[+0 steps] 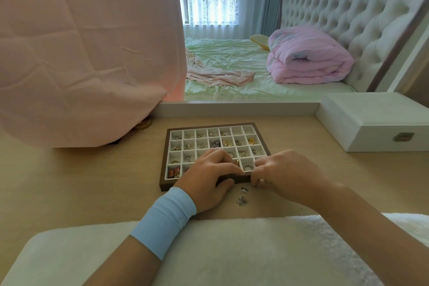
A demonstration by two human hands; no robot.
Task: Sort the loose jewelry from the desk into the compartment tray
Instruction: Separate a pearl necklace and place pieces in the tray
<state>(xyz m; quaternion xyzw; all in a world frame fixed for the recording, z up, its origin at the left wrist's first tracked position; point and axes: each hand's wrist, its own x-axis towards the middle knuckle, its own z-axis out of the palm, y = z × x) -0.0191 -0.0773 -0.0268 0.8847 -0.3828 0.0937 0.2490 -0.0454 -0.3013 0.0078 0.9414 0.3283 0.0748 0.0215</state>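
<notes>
Two small silver charms (pixel 242 195) lie loose on the bench (pixel 92 181), just in front of the brown compartment tray (pixel 164 160), whose white cells already hold rings and trinkets. The left hand (pixel 209 181), in a pale blue wristband (pixel 165 218), grips the tray's near rim, thumb against its front wall. The right hand (pixel 283 174) curls fingertips down at the tray's near right corner; whether it pinches anything I cannot tell. A white jewelry box (pixel 371 127) sits far right.
</notes>
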